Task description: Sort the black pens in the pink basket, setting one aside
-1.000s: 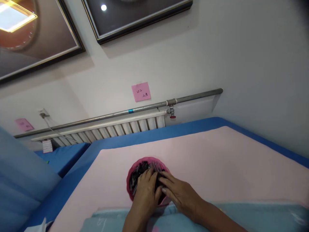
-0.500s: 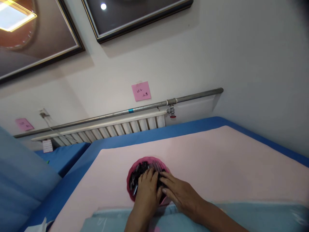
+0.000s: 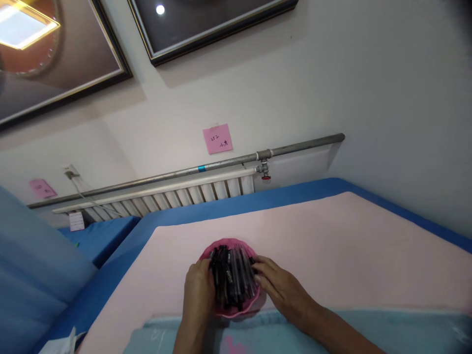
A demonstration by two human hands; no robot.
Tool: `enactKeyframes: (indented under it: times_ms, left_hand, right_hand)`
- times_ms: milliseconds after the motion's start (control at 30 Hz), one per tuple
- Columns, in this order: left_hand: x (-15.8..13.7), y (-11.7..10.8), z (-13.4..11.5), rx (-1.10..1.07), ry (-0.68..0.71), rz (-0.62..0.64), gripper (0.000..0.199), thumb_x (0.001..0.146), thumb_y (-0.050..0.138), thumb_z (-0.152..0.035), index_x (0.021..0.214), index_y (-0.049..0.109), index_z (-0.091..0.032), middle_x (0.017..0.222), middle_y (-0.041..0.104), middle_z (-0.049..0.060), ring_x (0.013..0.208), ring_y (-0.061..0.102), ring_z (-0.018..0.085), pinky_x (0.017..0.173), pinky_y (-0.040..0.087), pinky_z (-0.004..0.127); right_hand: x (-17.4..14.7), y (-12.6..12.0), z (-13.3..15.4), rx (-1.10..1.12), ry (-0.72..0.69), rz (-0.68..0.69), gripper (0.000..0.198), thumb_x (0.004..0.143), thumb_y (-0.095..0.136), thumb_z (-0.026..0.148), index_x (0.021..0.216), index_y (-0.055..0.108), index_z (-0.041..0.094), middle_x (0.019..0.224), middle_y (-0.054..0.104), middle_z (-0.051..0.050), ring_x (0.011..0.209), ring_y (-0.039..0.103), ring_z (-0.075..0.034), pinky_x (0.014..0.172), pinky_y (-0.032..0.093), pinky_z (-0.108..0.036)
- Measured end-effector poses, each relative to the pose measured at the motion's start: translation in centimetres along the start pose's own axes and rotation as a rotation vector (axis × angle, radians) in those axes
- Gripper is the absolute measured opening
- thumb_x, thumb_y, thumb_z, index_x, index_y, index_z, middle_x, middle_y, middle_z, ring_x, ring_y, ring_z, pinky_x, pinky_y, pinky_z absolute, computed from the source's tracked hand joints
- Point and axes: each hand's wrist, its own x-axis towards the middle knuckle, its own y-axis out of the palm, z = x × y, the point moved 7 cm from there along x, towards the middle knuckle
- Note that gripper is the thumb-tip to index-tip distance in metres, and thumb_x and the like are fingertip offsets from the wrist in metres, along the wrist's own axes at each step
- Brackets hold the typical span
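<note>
A pink scalloped bowl (image 3: 238,313) stands on the pink sheet, filled with black and clear pens (image 3: 236,275). Most of the pens lie lengthwise, side by side. My left hand (image 3: 199,285) curls over the bowl's left side, its fingertips against the black pens there. At the right rim, my right hand (image 3: 278,285) has bent fingers pressed to the outermost pens. The bundle sits between both hands. Some fingertips of the left hand are hidden by the hand itself and the pens.
A blue-edged bed (image 3: 206,212) carries the pink sheet (image 3: 313,246), with a light-blue cloth (image 3: 354,329) along the near side. Behind are a radiator (image 3: 199,194), a pipe (image 3: 306,145) and a wall. A blue curtain (image 3: 29,275) hangs at left.
My left hand has moved left from on top of the pens to the bowl's side, uncovering them. The pens now lie more aligned. My right hand has shifted slightly right.
</note>
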Motion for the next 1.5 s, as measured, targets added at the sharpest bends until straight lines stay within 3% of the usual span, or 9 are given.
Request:
enactKeyframes:
  times_ms: [100, 567, 800, 1000, 1133, 1200, 1267, 1433, 1500]
  left_hand:
    - [-0.1, 0.4, -0.1, 0.021, -0.053, 0.089, 0.026, 0.08, 0.038, -0.012, 0.083, 0.063, -0.017, 0.086, 0.065, 0.006, 0.081, 0.056, 0.019, 0.074, 0.04, 0.029]
    - [-0.6, 0.0, 0.2, -0.009, -0.157, 0.142, 0.013, 0.077, 0.048, -0.013, 0.082, 0.059, -0.017, 0.08, 0.065, 0.003, 0.074, 0.058, 0.017, 0.064, 0.035, 0.025]
    - [-0.6, -1.5, 1.2, -0.052, -0.206, -0.04, 0.016, 0.084, 0.042, -0.02, 0.085, 0.057, -0.018, 0.082, 0.065, 0.006, 0.076, 0.059, 0.018, 0.064, 0.036, 0.026]
    - [-0.6, -2.1, 1.9, -0.12, -0.229, -0.17, 0.019, 0.087, 0.039, -0.026, 0.085, 0.057, -0.022, 0.081, 0.066, 0.003, 0.071, 0.058, 0.016, 0.061, 0.035, 0.024]
    - [-0.6, -2.3, 2.1, -0.131, -0.224, -0.254, 0.02, 0.088, 0.039, -0.029, 0.078, 0.055, -0.022, 0.07, 0.063, 0.0, 0.06, 0.055, 0.014, 0.055, 0.032, 0.023]
    - [-0.5, -2.2, 2.2, -0.122, -0.216, -0.277, 0.021, 0.088, 0.039, -0.029, 0.074, 0.054, -0.022, 0.067, 0.061, 0.0, 0.058, 0.054, 0.014, 0.053, 0.031, 0.022]
    - [-0.4, -1.8, 2.3, -0.108, -0.199, -0.279, 0.024, 0.089, 0.037, -0.028, 0.073, 0.055, -0.023, 0.066, 0.061, 0.0, 0.058, 0.055, 0.014, 0.053, 0.033, 0.023]
    - [-0.6, -0.9, 3.8, -0.119, -0.162, -0.354, 0.029, 0.084, 0.034, -0.013, 0.091, 0.06, -0.024, 0.093, 0.064, 0.004, 0.084, 0.06, 0.018, 0.07, 0.043, 0.025]
    - [-0.8, -0.8, 5.0, -0.2, -0.182, -0.418, 0.028, 0.085, 0.032, -0.017, 0.094, 0.059, -0.02, 0.098, 0.063, 0.008, 0.095, 0.057, 0.019, 0.082, 0.043, 0.027]
  right_hand:
    - [0.0, 0.1, -0.1, 0.001, -0.002, 0.009, 0.029, 0.09, 0.039, 0.031, 0.11, 0.058, 0.021, 0.124, 0.053, -0.008, 0.112, 0.052, -0.019, 0.096, 0.044, -0.033]
    - [-0.1, 0.3, -0.3, -0.02, -0.032, 0.001, 0.027, 0.089, 0.04, 0.028, 0.107, 0.058, 0.021, 0.124, 0.052, -0.008, 0.113, 0.051, -0.019, 0.097, 0.043, -0.033]
    - [-0.1, 0.2, 0.0, -0.022, -0.036, -0.01, 0.026, 0.089, 0.039, 0.026, 0.107, 0.058, 0.021, 0.123, 0.052, -0.009, 0.111, 0.052, -0.019, 0.094, 0.045, -0.034]
    - [0.1, -1.3, -0.3, 0.031, -0.04, -0.151, 0.027, 0.089, 0.037, 0.028, 0.104, 0.058, 0.022, 0.114, 0.056, -0.008, 0.106, 0.054, -0.018, 0.092, 0.045, -0.031]
    - [0.4, -1.7, -2.1, 0.114, 0.083, -0.199, 0.027, 0.089, 0.034, 0.035, 0.084, 0.057, 0.022, 0.095, 0.061, -0.005, 0.08, 0.061, -0.015, 0.075, 0.05, -0.028]
    - [0.5, -1.7, -3.9, 0.149, 0.232, -0.222, 0.031, 0.088, 0.033, 0.039, 0.07, 0.049, 0.021, 0.068, 0.057, 0.0, 0.058, 0.056, -0.013, 0.059, 0.049, -0.025]
    - [0.6, -1.6, -5.4, 0.203, 0.35, -0.237, 0.033, 0.086, 0.034, 0.042, 0.062, 0.043, 0.022, 0.058, 0.052, 0.003, 0.049, 0.051, -0.012, 0.05, 0.045, -0.023]
    - [0.8, -2.3, -6.6, 0.238, 0.444, -0.296, 0.038, 0.081, 0.033, 0.048, 0.054, 0.04, 0.022, 0.048, 0.048, 0.003, 0.04, 0.044, -0.011, 0.041, 0.039, -0.023]
    - [0.6, -2.4, -6.7, 0.251, 0.465, -0.308, 0.04, 0.08, 0.032, 0.049, 0.051, 0.039, 0.022, 0.043, 0.043, 0.004, 0.038, 0.042, -0.012, 0.039, 0.036, -0.023]
